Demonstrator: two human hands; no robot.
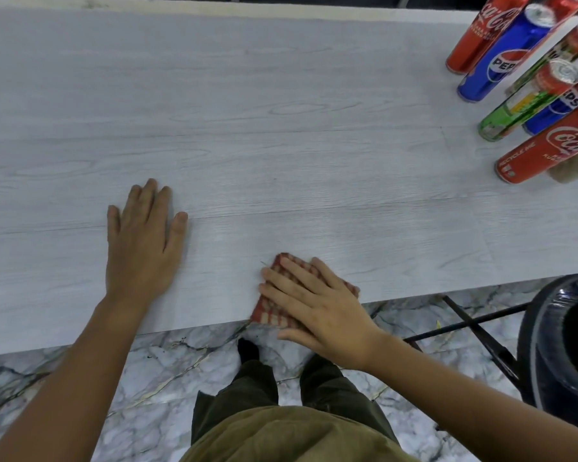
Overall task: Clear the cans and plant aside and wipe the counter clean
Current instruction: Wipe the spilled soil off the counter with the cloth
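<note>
A pale wood-grain counter [247, 111] fills the view. My left hand [144, 238] lies flat on it with fingers apart, holding nothing. My right hand [321, 311] presses flat on a red-and-cream checked cloth [274, 311] at the counter's near edge. Several cans stand grouped at the far right: a red Coca-Cola can [481, 31], a blue Pepsi can [501, 58], a green can [521, 105] and another red Coca-Cola can [548, 148] nearest me. A beige textured pot [571, 170] peeks out behind that can; the plant itself is out of view.
A dark round bin with a shiny liner [561, 348] stands on the floor at the lower right, next to black crossed table legs [477, 323]. Marble-patterned floor [154, 378] and my legs show below the counter edge.
</note>
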